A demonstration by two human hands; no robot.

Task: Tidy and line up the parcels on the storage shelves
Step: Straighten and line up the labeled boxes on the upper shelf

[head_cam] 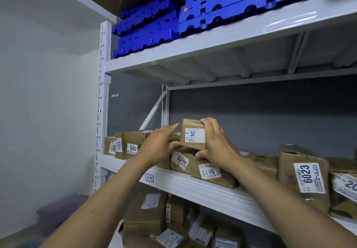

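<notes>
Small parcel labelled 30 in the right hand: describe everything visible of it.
The small parcel is a brown, tape-wrapped cardboard box, slightly tilted, its white label facing the camera and partly covered. The right hand grips its right end, fingers on top, thumb beneath. It sits over the handwritten-label parcel on the middle shelf. The left hand, fingers straight, reaches its left edge; contact is unclear.

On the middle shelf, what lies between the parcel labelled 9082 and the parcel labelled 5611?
Head view: the handwritten-label parcel, with the left hand in front of that stretch.
</notes>
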